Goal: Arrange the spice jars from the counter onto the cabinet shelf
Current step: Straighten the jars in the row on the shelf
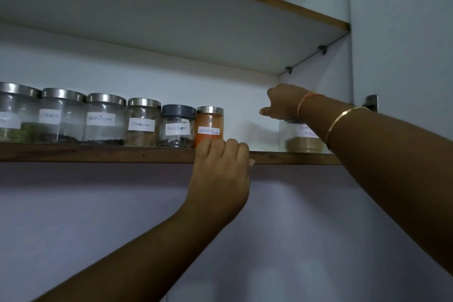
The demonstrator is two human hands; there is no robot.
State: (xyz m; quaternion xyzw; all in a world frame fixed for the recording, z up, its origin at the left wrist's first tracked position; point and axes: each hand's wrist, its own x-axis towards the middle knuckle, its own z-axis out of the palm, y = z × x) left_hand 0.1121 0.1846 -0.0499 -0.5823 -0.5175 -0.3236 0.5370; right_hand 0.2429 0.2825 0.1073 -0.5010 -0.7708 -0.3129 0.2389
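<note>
Spice jars (103, 120): six in a row on the cabinet shelf (98, 153). The row ends at the red chilli jar (209, 127), which is our datum. The other five run off to its left, packed close, and the farthest is cut by the frame edge.

Brown-powder jar (295, 140): same shelf, right of the chilli jar and well apart from it, with bare shelf between. It's upright, long axis vertical, label facing us. Our right forearm hides its right side. The base looks to be at shelf level, but we can't tell if it's fully set down.

Left hand (220, 171): directly in front of and below the chilli jar. Fingers (215, 147) curl over the shelf's front edge with the thumb under it, so it's clamped on the shelf as a brace and carries no jar. The knuckles hide the chilli jar's base.

Right hand (285, 103): right of and higher than the chilli jar, sitting on top of the brown-powder jar. We read it as grasping the lid from above. Its fingers are hidden behind the hand and the thumb sticks out toward the chilli jar. The jar body sits straight below the grip.

Our call: the move turns on that gap. The open slot is just right of the chilli jar, so travel is leftward with the axis kept vertical. The right hand has the jar; the left is nearer the slot but busy. The risk is clipping the chilli jar or our left knuckles.
</note>
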